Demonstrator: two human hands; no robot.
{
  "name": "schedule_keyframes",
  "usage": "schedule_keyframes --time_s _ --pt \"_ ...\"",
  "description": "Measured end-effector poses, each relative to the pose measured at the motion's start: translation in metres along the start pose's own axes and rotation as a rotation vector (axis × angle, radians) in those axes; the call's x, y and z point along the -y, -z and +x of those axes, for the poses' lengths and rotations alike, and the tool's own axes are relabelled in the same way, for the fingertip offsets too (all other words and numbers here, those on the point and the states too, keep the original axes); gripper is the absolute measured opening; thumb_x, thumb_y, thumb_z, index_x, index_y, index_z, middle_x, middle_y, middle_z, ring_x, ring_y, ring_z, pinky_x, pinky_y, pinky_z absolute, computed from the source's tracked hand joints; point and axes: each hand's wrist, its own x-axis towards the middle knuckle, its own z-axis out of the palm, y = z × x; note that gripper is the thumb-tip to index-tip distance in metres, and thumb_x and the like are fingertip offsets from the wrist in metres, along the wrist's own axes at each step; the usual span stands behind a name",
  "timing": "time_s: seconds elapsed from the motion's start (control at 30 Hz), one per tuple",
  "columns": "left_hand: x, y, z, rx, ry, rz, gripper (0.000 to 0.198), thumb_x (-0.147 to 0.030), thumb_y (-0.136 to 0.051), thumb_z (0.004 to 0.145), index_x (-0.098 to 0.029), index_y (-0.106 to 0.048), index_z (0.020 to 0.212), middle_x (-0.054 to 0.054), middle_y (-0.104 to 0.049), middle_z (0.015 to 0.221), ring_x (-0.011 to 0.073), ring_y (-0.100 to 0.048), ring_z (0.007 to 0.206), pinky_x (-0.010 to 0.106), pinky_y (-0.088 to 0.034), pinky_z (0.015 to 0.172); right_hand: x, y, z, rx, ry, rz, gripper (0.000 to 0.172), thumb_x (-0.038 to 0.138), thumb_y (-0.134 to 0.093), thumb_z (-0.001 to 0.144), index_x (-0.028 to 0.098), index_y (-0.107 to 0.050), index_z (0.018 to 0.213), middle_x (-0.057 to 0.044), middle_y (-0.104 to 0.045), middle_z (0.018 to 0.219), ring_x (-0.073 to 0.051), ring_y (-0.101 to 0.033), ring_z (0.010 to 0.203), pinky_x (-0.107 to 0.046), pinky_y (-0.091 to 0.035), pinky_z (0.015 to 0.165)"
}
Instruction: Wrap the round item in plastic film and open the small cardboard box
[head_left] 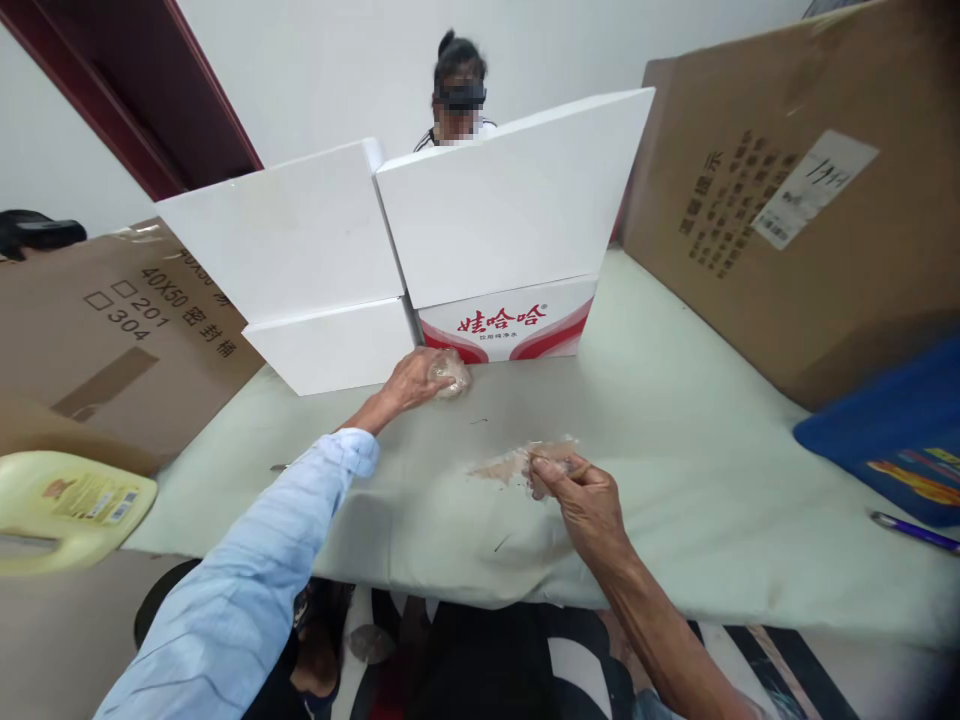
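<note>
My left hand (411, 383) reaches to the foot of the white boxes and closes around a clear, shiny rounded wad of plastic (452, 375), which rests by the table surface. Nearer to me, my right hand (589, 497) pinches a torn scrap of brownish clear film (517, 462) between thumb and fingers. The scrap stretches leftward just over the cloth; whether it touches the cloth I cannot tell. Directly behind my left hand stands a white box with red print (510, 325), beside a plain white box (337, 350).
Upper white boxes (517, 200) form a wall across the table. A person (457, 95) is behind it. Large cardboard boxes stand left (112, 340) and right (765, 220). A yellow jug (82, 500), a blue container (892, 440) and a purple pen (915, 531) lie toward the sides.
</note>
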Motion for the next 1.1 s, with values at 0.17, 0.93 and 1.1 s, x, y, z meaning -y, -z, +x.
schedule_keyframes --time_s 0.17,0.93,1.1 --pt "0.012 -0.034 0.032 0.047 0.132 0.099 0.091 -0.042 -0.092 0.074 -0.020 -0.048 0.151 0.021 -0.057 0.147 0.0400 -0.059 0.132 0.050 -0.050 0.107 0.005 0.010 0.008 -0.027 0.000 -0.023 0.039 0.054 -0.089 0.073 0.017 -0.079 0.077 -0.008 -0.074 0.075 -0.022 -0.069 0.068 -0.031 -0.057 0.058" --pt "0.022 0.018 -0.192 -0.564 0.116 -0.610 0.019 -0.022 -0.061 0.095 -0.020 -0.073 0.109 0.009 -0.074 0.117 0.0209 -0.072 0.105 0.031 -0.058 0.083 0.012 -0.112 0.004 0.164 -0.066 -0.103 0.054 0.063 -0.092 0.064 0.019 -0.062 0.058 -0.005 -0.069 0.082 -0.020 -0.062 0.077 -0.033 -0.050 0.073" --pt "0.001 0.019 -0.180 -0.431 -0.150 -0.597 0.019 -0.018 -0.058 0.101 -0.020 -0.077 0.101 0.009 -0.078 0.111 0.0203 -0.073 0.108 0.035 -0.057 0.101 -0.010 -0.137 0.010 0.220 0.043 -0.192 0.054 0.063 -0.085 0.071 0.019 -0.056 0.056 -0.008 -0.071 0.096 -0.022 -0.065 0.088 -0.032 -0.052 0.078"
